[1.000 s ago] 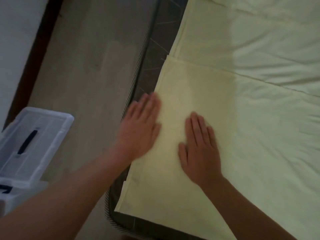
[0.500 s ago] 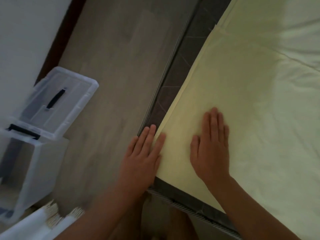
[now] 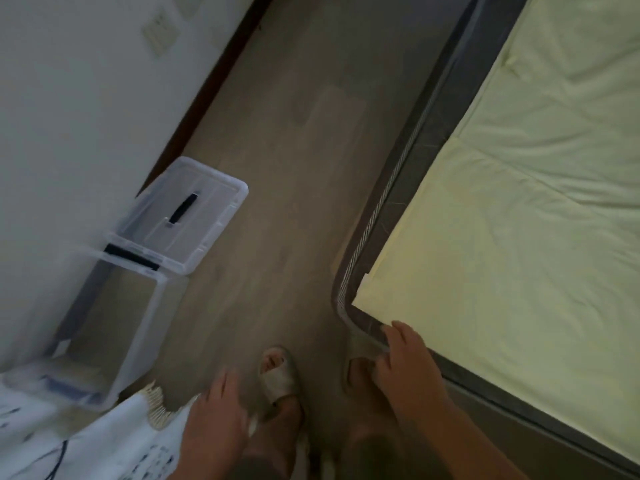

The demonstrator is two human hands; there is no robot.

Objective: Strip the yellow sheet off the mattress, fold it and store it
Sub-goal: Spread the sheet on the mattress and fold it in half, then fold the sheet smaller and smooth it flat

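While the clear storage box [image 3: 114, 327] is standing open on the floor [image 3: 277, 150] against the wall [image 3: 69, 116], its lid [image 3: 183, 213] with a black handle is leaning back from the far rim. Something bluish is showing low in the box's near end, too blurred to identify. The yellow sheet [image 3: 502, 237] is lying folded and flat on the mattress [image 3: 408, 216], its near corner sitting just inside the mattress's rounded grey corner, well apart from the box. The right hand [image 3: 405, 365] is gripping that mattress corner, fingers curling over the piped edge beside the sheet without holding it. The left hand [image 3: 214, 420], blurred, is hanging over the floor with loosely spread fingers, grasping nothing. Two slippered feet [image 3: 277, 372] are standing on the floor between box and mattress. A white fringed cloth [image 3: 104, 438] with blue print is lying in front of the box, touching its near end, and a wall socket [image 3: 159, 32] is showing above.
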